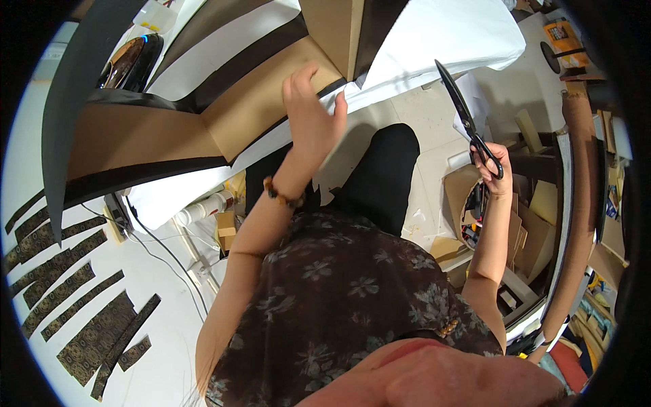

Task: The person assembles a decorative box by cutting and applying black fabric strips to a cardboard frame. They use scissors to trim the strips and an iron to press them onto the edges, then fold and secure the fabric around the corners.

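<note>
My left hand [310, 119] is over a brown cardboard piece [261, 95] with black edging, thumb held apart from the other fingers. It grips nothing that I can see; whether its fingertips touch the board I cannot tell. The cardboard has upright panels and stands on the white-covered table edge. Off to the right, my right hand [495, 169] has its fingers around the handles of black scissors [461, 105]. Their blades look closed together and point up and away from me, over the floor beyond the table edge.
Patterned dark strips [74, 278] lie on the white surface at left, near cables [169, 251] and a white bottle [203, 209]. A glossy dark device [132, 61] stands at the far left. Cardboard boxes [536, 237] and a long brown roll [576, 203] fill the right side.
</note>
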The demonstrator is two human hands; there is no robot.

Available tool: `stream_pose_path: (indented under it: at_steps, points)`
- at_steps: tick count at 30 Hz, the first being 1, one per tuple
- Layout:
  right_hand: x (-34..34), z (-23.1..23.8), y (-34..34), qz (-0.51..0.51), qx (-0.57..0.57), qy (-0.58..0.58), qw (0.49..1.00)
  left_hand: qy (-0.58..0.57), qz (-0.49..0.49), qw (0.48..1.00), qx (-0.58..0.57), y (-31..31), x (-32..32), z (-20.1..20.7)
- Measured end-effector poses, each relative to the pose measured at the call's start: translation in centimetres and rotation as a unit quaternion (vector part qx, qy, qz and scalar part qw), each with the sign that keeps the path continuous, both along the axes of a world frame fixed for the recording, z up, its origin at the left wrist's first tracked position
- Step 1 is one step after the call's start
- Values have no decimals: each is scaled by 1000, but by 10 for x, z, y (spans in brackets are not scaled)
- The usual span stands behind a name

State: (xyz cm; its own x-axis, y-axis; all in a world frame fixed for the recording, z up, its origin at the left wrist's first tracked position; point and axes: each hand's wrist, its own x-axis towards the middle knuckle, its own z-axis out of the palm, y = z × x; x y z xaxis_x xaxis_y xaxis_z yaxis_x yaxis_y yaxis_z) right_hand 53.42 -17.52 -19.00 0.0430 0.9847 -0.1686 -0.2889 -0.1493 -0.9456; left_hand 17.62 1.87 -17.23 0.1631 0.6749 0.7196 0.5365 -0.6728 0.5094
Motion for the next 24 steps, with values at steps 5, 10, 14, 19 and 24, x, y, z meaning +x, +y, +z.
stream_pose_path:
  at_steps: [5,10,14,19,24]
  points:
    - [-31,-8,-12,-49,0,32,998,72,-41,979,-184,25,18,-10]
    - [-45,-13,-14,-50,3,41,998,63,-38,979,-191,30,20,-11]
    - [-50,-17,-14,-44,7,57,997,52,-49,980,-185,30,22,-16]
    - [-59,-14,-10,-43,2,69,997,12,-107,977,-184,30,12,-18]
    - [-71,-24,-8,-60,20,104,993,-103,-111,979,-137,6,1,-9]
